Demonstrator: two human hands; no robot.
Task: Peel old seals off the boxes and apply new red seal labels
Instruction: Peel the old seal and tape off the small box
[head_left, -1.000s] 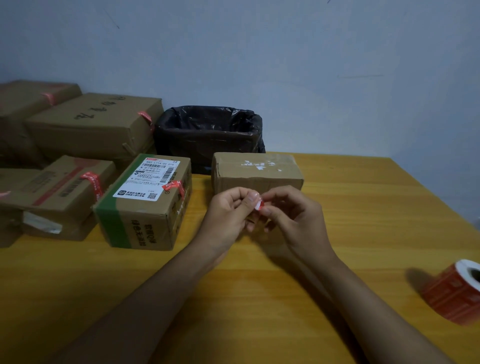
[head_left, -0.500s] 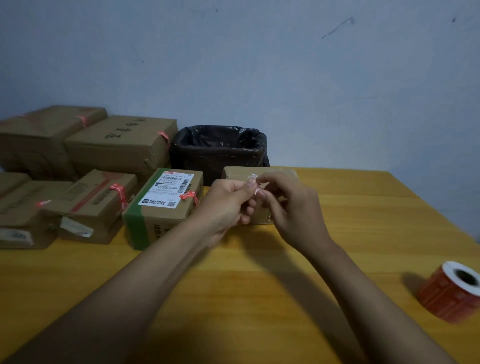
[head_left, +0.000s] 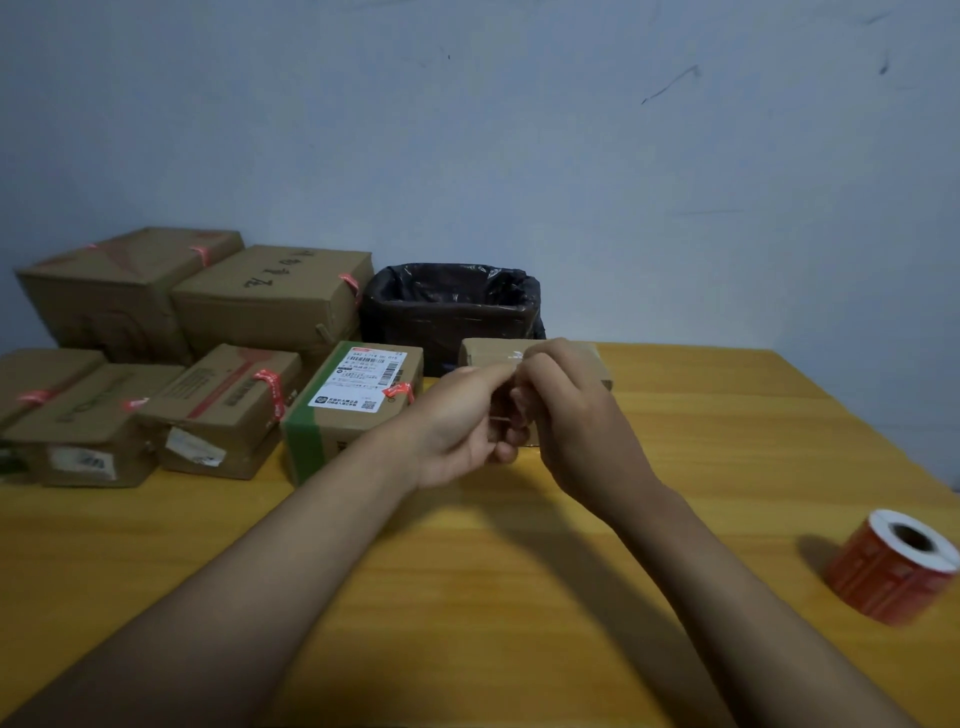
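Nearest us, right, lies the red label roll (head_left: 894, 567) on the table (head_left: 467, 597). Our left hand (head_left: 457, 421) and right hand (head_left: 576, 415) meet, fingertips curled together; whether they pinch anything, we cannot tell. Behind them sits 1 small box (head_left: 493, 352), then the black-lined bin (head_left: 447, 306).

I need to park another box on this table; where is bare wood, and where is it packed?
Bare wood runs between the hands and the label roll, and along the near edge of the table under the forearms. The left side is packed with sealed boxes, and the bin fills the back middle.
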